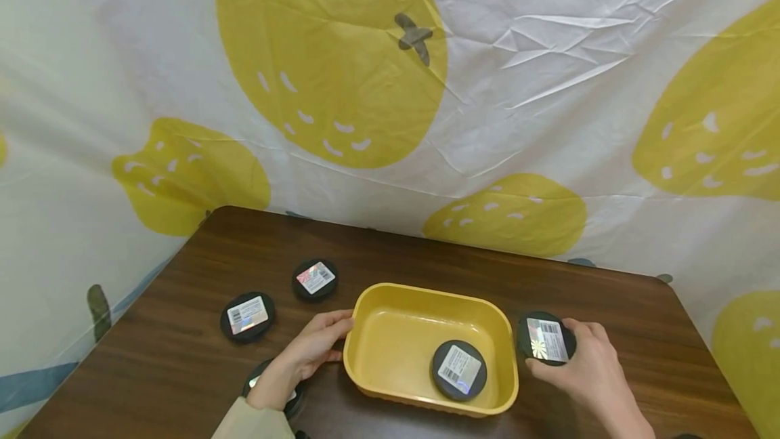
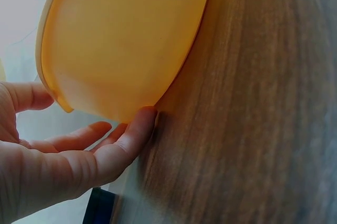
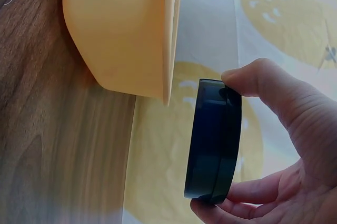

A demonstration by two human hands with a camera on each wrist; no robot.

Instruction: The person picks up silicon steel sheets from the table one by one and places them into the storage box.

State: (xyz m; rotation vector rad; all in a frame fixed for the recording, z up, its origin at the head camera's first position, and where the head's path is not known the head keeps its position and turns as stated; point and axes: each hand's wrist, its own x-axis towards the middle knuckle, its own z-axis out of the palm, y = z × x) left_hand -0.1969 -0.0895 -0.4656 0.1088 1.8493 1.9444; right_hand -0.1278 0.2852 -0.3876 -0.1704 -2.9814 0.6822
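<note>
A yellow rectangular basin [image 1: 402,330] stands on the wooden table. Inside it, toward the right end, lies a round black container [image 1: 460,370] with a silver label on top. My left hand [image 1: 313,344] rests against the outside of the basin's left end; its fingertips and thumb touch the wall in the left wrist view. Just past the right end, my right hand [image 1: 588,364] grips a second round black container [image 1: 544,339] by its edges, thumb on one side and fingers on the other. In the right wrist view this container [image 3: 213,142] is raised beside the basin's rim.
On the left part of the table [image 1: 183,351] lie two more labelled black containers, one farther back [image 1: 314,280] and one nearer the side [image 1: 247,317]. Another container [image 1: 252,381] is partly hidden under my left wrist. A lemon-printed cloth [image 1: 487,120] hangs behind the table.
</note>
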